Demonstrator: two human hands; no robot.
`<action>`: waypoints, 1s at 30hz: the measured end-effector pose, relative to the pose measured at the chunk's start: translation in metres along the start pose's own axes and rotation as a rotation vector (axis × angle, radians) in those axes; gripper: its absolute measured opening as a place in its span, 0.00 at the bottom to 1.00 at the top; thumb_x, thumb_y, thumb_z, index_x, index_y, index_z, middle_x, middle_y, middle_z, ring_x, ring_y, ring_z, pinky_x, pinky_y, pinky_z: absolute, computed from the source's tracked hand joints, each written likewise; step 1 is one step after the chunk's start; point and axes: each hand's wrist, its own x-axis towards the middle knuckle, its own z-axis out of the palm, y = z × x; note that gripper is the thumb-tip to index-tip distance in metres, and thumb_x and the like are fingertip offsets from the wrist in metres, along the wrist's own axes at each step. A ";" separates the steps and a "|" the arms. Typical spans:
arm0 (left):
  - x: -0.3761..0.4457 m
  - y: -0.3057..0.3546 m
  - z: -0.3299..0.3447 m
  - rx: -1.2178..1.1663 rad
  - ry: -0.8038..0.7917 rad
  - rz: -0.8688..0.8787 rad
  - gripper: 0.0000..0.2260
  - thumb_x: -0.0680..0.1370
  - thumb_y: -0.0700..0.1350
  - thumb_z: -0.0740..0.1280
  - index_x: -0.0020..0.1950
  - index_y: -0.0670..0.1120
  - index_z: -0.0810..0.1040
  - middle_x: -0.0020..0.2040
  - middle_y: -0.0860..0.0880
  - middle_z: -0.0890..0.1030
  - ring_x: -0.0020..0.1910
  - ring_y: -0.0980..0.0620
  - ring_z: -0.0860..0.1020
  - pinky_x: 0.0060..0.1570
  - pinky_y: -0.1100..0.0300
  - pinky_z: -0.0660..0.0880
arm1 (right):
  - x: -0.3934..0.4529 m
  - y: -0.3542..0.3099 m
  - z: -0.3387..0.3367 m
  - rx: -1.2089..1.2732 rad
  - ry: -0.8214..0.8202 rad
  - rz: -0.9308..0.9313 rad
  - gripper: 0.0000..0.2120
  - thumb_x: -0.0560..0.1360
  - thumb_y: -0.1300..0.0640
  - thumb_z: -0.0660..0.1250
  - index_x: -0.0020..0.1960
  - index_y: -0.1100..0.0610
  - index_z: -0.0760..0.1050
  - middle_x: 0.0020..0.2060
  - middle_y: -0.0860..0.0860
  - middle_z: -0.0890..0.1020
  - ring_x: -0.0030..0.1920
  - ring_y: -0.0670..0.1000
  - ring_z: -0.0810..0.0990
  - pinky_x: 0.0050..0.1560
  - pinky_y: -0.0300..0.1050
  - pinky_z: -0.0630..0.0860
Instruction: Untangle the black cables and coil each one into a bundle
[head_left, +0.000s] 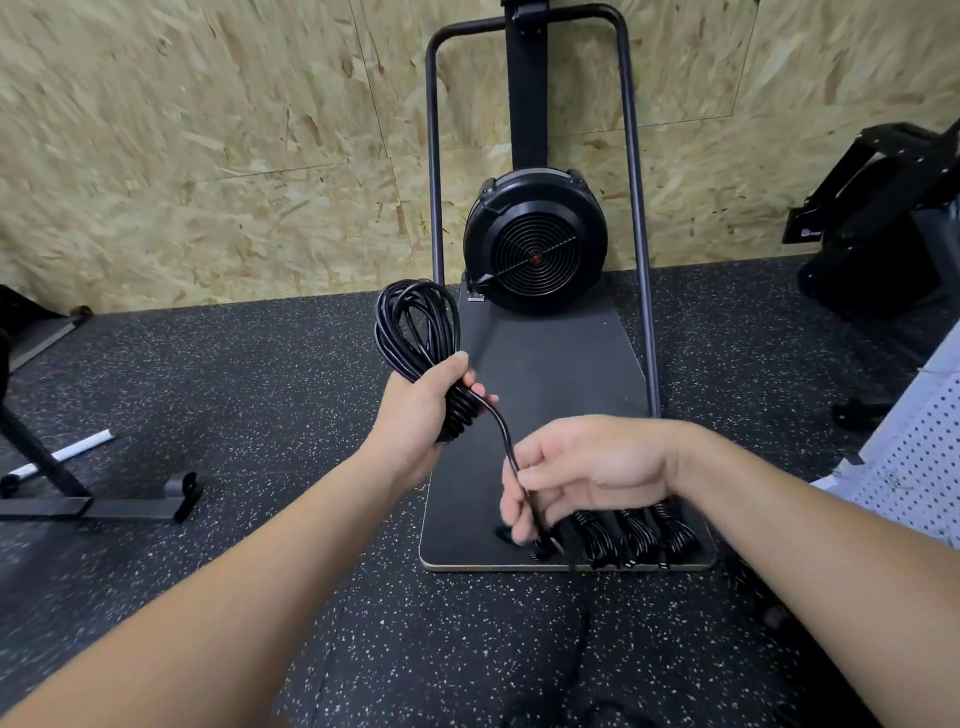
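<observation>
Aloft, coiled cable clenched in left hand, its tail pinched by right hand.

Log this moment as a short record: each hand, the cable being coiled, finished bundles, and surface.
left hand: closed around the looped black cable coil, wraps at its fist
right hand: pinching the coil's loose tail end below the left hand
finished black cable bundles: lying side by side on the near end of the flat black platform board, partly hidden by the right hand
floor: black speckled rubber flooring
</observation>
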 end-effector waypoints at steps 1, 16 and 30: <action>-0.001 -0.001 -0.001 0.009 0.005 0.001 0.03 0.87 0.38 0.67 0.55 0.39 0.75 0.40 0.44 0.74 0.39 0.47 0.76 0.52 0.45 0.84 | -0.002 -0.003 -0.003 0.041 -0.006 0.024 0.09 0.90 0.66 0.57 0.59 0.66 0.76 0.51 0.59 0.84 0.49 0.55 0.83 0.58 0.50 0.79; 0.001 0.003 -0.006 -0.029 0.021 -0.014 0.01 0.86 0.36 0.66 0.56 0.38 0.76 0.44 0.42 0.78 0.43 0.44 0.82 0.52 0.46 0.83 | -0.002 -0.002 -0.009 -0.128 0.563 0.157 0.13 0.88 0.64 0.57 0.59 0.70 0.79 0.35 0.57 0.79 0.29 0.49 0.69 0.31 0.43 0.67; 0.002 -0.003 -0.015 0.488 -0.118 -0.299 0.30 0.70 0.73 0.78 0.54 0.47 0.87 0.44 0.51 0.82 0.44 0.49 0.80 0.49 0.50 0.80 | -0.034 -0.030 -0.011 -0.591 0.772 0.073 0.18 0.82 0.43 0.73 0.43 0.57 0.85 0.30 0.48 0.78 0.31 0.52 0.68 0.37 0.48 0.66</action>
